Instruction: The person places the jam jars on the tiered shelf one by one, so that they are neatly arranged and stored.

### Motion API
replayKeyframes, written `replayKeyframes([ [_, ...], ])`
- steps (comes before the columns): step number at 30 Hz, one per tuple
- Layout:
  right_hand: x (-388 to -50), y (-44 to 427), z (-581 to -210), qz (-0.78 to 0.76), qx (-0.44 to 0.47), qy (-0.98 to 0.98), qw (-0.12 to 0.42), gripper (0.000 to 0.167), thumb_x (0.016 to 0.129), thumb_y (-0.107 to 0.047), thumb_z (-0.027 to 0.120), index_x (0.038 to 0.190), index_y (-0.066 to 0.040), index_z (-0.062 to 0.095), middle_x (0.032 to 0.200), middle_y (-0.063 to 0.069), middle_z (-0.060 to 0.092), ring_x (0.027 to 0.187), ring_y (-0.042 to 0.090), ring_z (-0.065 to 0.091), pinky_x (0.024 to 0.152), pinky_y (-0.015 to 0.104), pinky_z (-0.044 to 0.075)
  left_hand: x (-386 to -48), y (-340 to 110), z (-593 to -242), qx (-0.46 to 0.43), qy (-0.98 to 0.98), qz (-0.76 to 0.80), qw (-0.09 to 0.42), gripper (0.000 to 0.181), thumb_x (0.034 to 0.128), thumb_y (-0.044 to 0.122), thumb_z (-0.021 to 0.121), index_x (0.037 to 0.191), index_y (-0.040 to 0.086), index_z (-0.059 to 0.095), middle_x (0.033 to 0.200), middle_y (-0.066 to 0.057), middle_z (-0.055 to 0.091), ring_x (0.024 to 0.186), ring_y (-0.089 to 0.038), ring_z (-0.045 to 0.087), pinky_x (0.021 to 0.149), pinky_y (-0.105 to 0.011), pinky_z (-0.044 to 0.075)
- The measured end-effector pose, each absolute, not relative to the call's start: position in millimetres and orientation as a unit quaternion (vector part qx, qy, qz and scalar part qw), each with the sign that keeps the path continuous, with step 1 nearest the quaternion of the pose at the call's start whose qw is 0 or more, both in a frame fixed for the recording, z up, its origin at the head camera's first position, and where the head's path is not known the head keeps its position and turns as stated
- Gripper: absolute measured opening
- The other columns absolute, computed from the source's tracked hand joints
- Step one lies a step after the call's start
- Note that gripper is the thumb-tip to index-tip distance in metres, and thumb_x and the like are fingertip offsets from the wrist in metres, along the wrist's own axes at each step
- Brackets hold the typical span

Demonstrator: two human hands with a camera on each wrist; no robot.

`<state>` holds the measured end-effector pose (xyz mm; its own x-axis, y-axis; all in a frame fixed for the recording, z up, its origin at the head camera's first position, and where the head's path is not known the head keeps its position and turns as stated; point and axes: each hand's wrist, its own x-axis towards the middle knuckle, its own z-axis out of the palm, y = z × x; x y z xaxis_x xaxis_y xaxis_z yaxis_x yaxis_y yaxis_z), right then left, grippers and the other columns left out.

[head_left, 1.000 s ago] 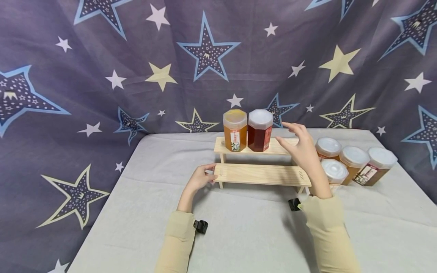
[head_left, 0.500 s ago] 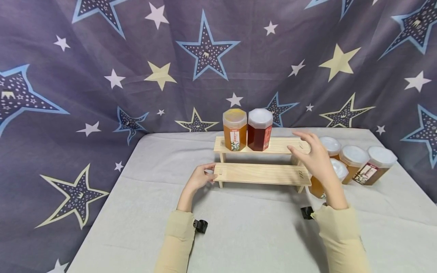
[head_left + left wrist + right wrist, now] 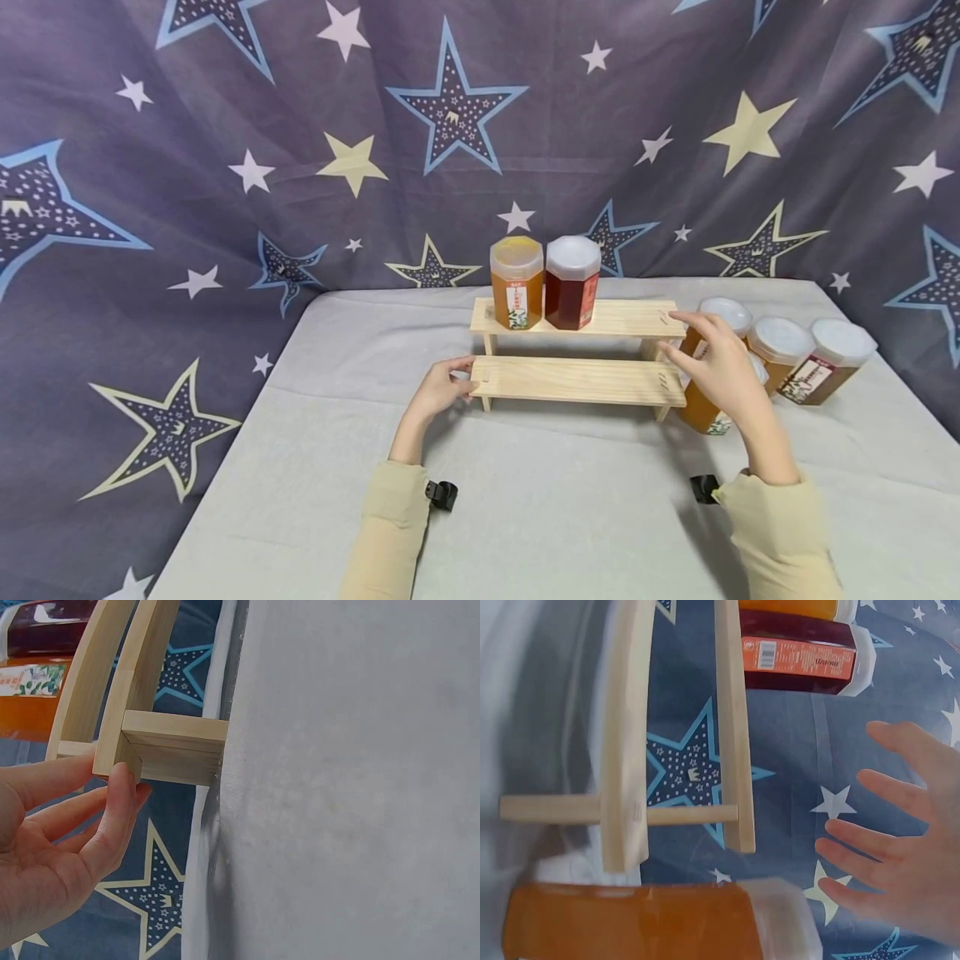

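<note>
Shifted to the right and nearer since the earlier frames is the right hand (image 3: 722, 367), now held by the right end of the stand (image 3: 630, 317); the left hand (image 3: 441, 389) is kept in place.

Farthest off, a dark curtain (image 3: 225, 100) printed with stars is hung behind everything. Before it a table (image 3: 555, 517) is covered with pale grey cloth. Toward the table's far side the wooden stand is set, its far board raised above its near board (image 3: 577, 380). Both forearms are covered by cream sleeves (image 3: 386, 525).

By the left hand, the near board's left end is pinched between thumb and fingers. By the right hand nothing is held; its fingers are curved and spread, with the thumb well apart from them.

On the left part of the far board an orange jar (image 3: 527, 298) and a dark red jar (image 3: 567, 298) are stood upright, side by side. Right of the stand four more jars are grouped on the cloth: a near jar (image 3: 701, 412), a far jar (image 3: 726, 312) partly hidden by the right hand, a middle jar (image 3: 776, 358) and a right jar (image 3: 821, 379).

Smallest, a black device (image 3: 444, 495) is worn at each wrist.
</note>
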<state>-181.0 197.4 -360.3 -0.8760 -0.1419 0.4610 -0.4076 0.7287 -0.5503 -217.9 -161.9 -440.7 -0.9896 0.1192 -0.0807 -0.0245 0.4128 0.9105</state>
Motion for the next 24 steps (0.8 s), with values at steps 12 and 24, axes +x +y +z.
replayKeyframes([
  [12,-170.6,216.1,-365.9,0.34,0.115,-0.915,0.186,0.044,0.081,-0.021,0.064,0.118,0.0,0.053,0.118,0.026,0.044,0.107,0.044,0.038,0.085,0.059,0.029,-217.1,-160.6,-436.1,0.025,0.836,0.544,0.067,0.048,0.0766,-0.006,0.059,0.124,-0.005,0.048,0.104,-0.02,0.057,0.057,-0.021,0.06,0.063,-0.042,0.052],
  [24,-160.7,234.8,-375.9,0.339,0.104,-0.915,0.193,0.045,0.078,-0.021,0.067,0.116,-0.002,0.054,0.119,0.027,0.044,0.111,0.047,0.034,0.091,0.063,0.021,-217.2,-161.8,-439.7,0.029,0.832,0.551,0.066,0.048,0.0765,-0.006,0.06,0.123,-0.006,0.048,0.104,-0.021,0.057,0.059,-0.028,0.061,0.06,-0.04,0.052],
])
